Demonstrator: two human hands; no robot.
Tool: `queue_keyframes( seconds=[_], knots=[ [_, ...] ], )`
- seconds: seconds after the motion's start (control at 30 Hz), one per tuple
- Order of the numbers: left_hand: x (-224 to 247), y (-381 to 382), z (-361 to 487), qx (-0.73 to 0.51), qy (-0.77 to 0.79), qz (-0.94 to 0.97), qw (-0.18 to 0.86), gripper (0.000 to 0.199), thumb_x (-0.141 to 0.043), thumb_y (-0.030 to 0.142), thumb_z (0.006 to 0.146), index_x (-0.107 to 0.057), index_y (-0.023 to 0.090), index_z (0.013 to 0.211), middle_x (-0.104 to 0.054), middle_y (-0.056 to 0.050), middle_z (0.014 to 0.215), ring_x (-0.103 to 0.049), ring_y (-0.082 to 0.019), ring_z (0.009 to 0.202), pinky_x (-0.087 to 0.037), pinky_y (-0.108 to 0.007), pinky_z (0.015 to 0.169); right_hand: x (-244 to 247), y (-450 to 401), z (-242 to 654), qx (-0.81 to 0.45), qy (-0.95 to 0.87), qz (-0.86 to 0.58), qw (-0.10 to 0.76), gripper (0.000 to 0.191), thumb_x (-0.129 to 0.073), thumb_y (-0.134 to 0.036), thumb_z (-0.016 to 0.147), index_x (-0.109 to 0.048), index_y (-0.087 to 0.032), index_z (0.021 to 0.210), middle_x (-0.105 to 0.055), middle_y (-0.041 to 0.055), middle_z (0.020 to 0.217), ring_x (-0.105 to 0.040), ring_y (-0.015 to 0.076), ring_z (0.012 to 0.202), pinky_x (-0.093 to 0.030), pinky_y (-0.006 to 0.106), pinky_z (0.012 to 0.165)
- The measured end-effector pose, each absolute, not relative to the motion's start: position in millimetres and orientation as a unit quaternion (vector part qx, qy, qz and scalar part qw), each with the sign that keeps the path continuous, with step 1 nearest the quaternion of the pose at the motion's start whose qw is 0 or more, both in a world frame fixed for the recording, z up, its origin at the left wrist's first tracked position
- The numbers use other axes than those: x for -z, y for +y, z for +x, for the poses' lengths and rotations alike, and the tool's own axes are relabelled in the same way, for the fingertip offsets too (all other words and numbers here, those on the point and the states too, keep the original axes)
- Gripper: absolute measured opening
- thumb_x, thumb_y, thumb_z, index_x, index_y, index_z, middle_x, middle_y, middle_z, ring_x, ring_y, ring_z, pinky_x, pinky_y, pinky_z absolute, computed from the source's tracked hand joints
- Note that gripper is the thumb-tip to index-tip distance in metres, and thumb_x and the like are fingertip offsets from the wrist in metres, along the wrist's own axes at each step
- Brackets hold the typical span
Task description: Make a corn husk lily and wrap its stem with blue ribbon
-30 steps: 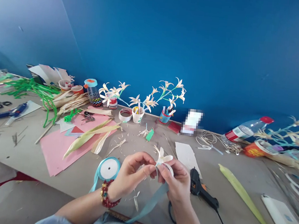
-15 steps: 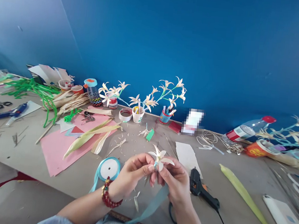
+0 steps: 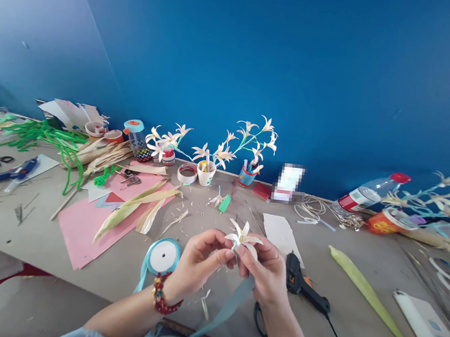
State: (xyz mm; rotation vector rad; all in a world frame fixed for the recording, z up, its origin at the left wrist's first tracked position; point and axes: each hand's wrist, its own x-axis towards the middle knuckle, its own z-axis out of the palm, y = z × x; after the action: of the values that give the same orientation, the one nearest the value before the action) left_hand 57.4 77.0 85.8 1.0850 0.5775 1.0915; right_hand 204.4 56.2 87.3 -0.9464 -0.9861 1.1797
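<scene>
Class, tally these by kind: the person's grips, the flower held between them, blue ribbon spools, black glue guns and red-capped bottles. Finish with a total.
Grips, left grip and right grip: 2
Held flower: 1
Blue ribbon spool: 1
Black glue gun: 1
Red-capped bottle: 1
Total: 6

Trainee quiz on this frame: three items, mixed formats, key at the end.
1. The ribbon hanging below the right hand is: A) red, B) pale blue, C) yellow?
2. True or false: the black glue gun lies on the table.
3. Fill in: the fingers of the right hand and left hand meet at a white ____.

Key: 1. B. 2. True. 3. flower.
</scene>
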Motion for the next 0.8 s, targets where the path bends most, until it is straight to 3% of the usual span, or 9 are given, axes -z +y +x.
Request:
queue_keyframes(
  seconds=[0.1,0.17,0.47,0.63,0.8],
  knots=[
    [-89,74,54,-0.5,0.311,0.581,0.561,0.014,-0.068,0.027,0.087,-0.067,0.014,0.082,-0.069,-0.006,0.073,-0.062,-0.014,0.068,-0.049,-0.026,0.068,-80,57,205,-0.494,-0.44,-0.418,0.623,0.017,-0.076,-0.031,0.082,-0.067,-0.018,0.074,-0.055,-0.0071,0.044,-0.045,0.0061,0.037,-0.038,0.02,0.044],
    [-90,72,54,-0.499,0.316,0.592,0.549,0.017,-0.064,0.028,0.09,-0.066,0.013,0.081,-0.068,-0.006,0.071,-0.061,-0.014,0.066,-0.049,-0.026,0.066,-78,57,205,-0.501,-0.441,-0.412,0.621,0.016,-0.074,-0.03,0.084,-0.067,-0.019,0.075,-0.056,-0.0067,0.045,-0.046,0.0065,0.038,-0.038,0.019,0.044],
    [-87,73,63,-0.468,0.194,0.398,0.765,0.022,-0.069,0.031,0.086,-0.061,0.013,0.077,-0.065,-0.002,0.06,-0.059,-0.012,0.057,-0.047,-0.023,0.056,-89,57,204,-0.56,-0.449,-0.361,0.596,0.019,-0.073,-0.034,0.084,-0.066,-0.018,0.076,-0.061,-0.0028,0.048,-0.055,0.0105,0.039,-0.037,0.021,0.041],
    [-80,77,63,-0.459,0.198,0.378,0.779,0.025,-0.072,0.034,0.083,-0.061,0.013,0.075,-0.064,-0.002,0.059,-0.058,-0.012,0.054,-0.045,-0.022,0.053,-99,57,207,-0.588,-0.444,-0.37,0.565,0.025,-0.076,-0.038,0.081,-0.062,-0.018,0.074,-0.064,-0.0013,0.048,-0.057,0.0118,0.039,-0.027,0.019,0.037],
    [-77,78,62,-0.462,0.2,0.385,0.773,0.024,-0.073,0.033,0.083,-0.062,0.013,0.077,-0.064,-0.001,0.058,-0.056,-0.011,0.052,-0.044,-0.021,0.054,-107,56,207,-0.596,-0.425,-0.387,0.561,0.032,-0.079,-0.042,0.077,-0.058,-0.019,0.07,-0.058,-0.0042,0.043,-0.047,0.0088,0.035,-0.022,0.019,0.036]
  ],
)
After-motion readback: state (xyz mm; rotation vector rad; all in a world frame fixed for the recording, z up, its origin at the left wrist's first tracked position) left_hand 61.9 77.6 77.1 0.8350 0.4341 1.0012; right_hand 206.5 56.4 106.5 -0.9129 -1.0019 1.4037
